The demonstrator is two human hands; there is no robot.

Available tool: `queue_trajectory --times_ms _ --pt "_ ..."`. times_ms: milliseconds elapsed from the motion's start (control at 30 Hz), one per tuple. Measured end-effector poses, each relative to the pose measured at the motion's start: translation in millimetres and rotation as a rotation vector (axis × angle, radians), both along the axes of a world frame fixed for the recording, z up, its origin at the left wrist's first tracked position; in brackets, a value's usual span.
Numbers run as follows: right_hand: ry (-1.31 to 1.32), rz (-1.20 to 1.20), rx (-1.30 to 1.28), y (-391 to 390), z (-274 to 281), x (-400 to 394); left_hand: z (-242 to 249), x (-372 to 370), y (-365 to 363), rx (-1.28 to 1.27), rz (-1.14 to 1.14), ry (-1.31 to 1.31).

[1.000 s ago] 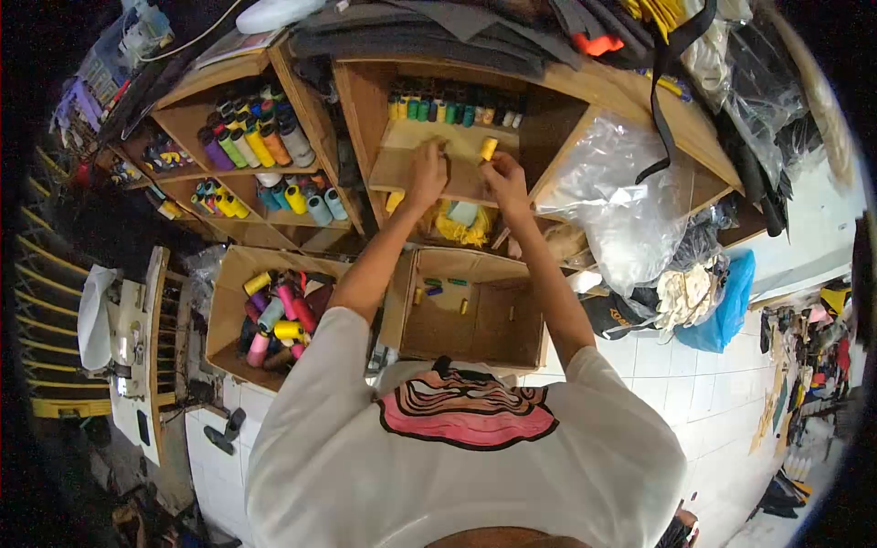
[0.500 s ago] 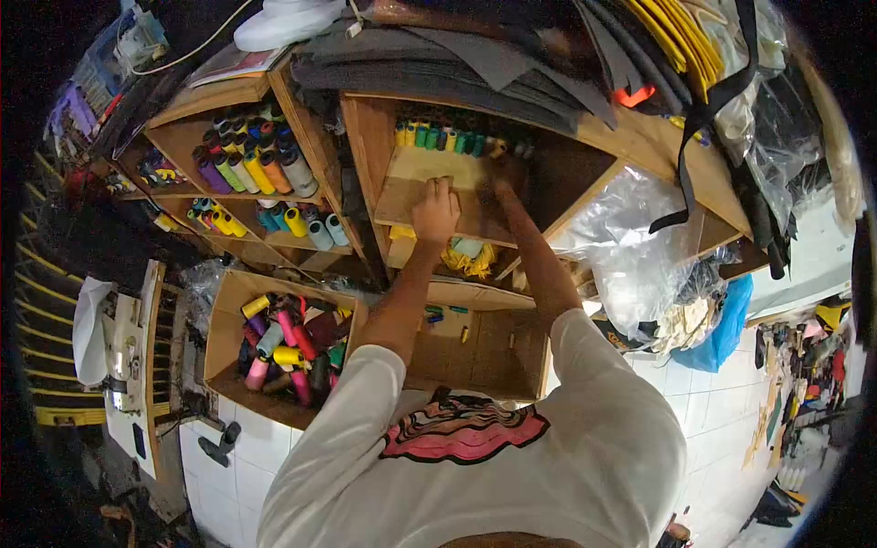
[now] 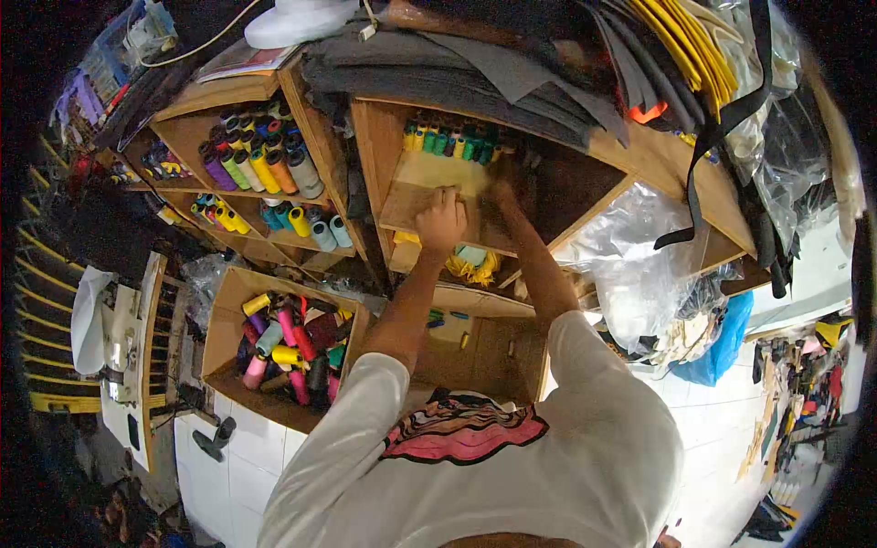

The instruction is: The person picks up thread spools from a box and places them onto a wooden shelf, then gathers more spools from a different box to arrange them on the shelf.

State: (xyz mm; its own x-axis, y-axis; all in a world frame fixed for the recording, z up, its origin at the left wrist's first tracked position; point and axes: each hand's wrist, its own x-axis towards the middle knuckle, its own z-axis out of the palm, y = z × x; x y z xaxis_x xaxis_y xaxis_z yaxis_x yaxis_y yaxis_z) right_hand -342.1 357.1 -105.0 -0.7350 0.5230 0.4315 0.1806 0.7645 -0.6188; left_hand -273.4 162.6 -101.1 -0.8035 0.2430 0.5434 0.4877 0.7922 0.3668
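Observation:
My left hand (image 3: 441, 221) is closed at the front of the wooden shelf board (image 3: 416, 173), its fingers curled; whatever they hold, if anything, is hidden. My right hand (image 3: 504, 183) reaches deeper into the same compartment, dark and smeared by motion, so its fingers do not show clearly. It is nearest the right end of a row of small thread spools (image 3: 459, 146), green and yellow, standing upright at the back of the shelf. Below my forearms, a cardboard box (image 3: 493, 365) has a few small spools (image 3: 465, 340) lying on its bottom.
Another cardboard box (image 3: 219, 352) at left holds a heap of mixed thread cones (image 3: 288, 340). More cones (image 3: 265, 169) stand in the left cabinet. Yellow material (image 3: 472, 265) sits under the shelf. Clear plastic (image 3: 626, 247) and a black strap (image 3: 690, 183) hang at right.
My right hand is still around the right end of the spool row, blurred in both frames. My left hand stays at the shelf front. The whole view has shifted slightly.

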Motion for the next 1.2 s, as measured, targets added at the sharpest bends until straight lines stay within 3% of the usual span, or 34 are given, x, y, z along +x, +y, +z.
queue_trajectory --times_ms 133,167,300,400,533,567,667,700,733,800,833,900,1000,1067,1100,1133,1200 --pt "0.004 0.012 0.014 -6 1 6 -3 -4 0 0.056 -0.028 -0.01" --pt "0.004 0.023 0.013 -9 1 11 -5 -7 0 0.108 -0.057 0.109" --pt "-0.032 0.108 -0.007 -27 15 47 9 0 -6 0.049 -0.087 -0.134" --pt "-0.114 0.231 -0.095 -50 35 76 16 -2 -3 0.044 -0.047 -0.286" --pt "-0.211 0.465 -0.24 -72 24 95 22 0 -7 0.17 -0.12 -0.21" --pt "-0.054 0.543 0.05 -75 27 103 13 -4 -4 0.203 -0.123 -0.164" --pt "-0.042 0.639 -0.159 -88 31 112 36 3 -11 0.227 -0.13 -0.219" --pt "0.048 0.649 -0.044 -76 0 98 -5 -17 6 0.338 -0.121 0.057" --pt "-0.022 0.645 -0.11 -81 11 103 2 -17 6 0.446 -0.115 0.338" --pt "-0.161 0.624 -0.238 -86 33 112 19 -4 -6 0.324 -0.146 0.102" --pt "-0.01 0.655 -0.181 -87 28 112 28 0 -10 0.265 -0.168 -0.081" --pt "0.049 0.665 -0.144 -74 4 99 37 3 -14 0.159 -0.202 -0.385" --pt "0.032 0.586 -0.284 -72 3 98 28 4 -12 0.296 -0.204 -0.061" --pt "-0.118 0.429 -0.32 -73 17 100 -12 -12 2 0.25 -0.131 -0.012" --pt "-0.036 0.432 -0.463 -64 -4 92 -21 -15 7 0.282 -0.105 0.049" --pt "0.011 0.447 -0.423 -59 -11 88 -7 -11 4 0.314 -0.079 0.112" --pt "0.103 0.475 -0.34 -51 -20 84 14 0 -7 0.249 -0.11 -0.007"
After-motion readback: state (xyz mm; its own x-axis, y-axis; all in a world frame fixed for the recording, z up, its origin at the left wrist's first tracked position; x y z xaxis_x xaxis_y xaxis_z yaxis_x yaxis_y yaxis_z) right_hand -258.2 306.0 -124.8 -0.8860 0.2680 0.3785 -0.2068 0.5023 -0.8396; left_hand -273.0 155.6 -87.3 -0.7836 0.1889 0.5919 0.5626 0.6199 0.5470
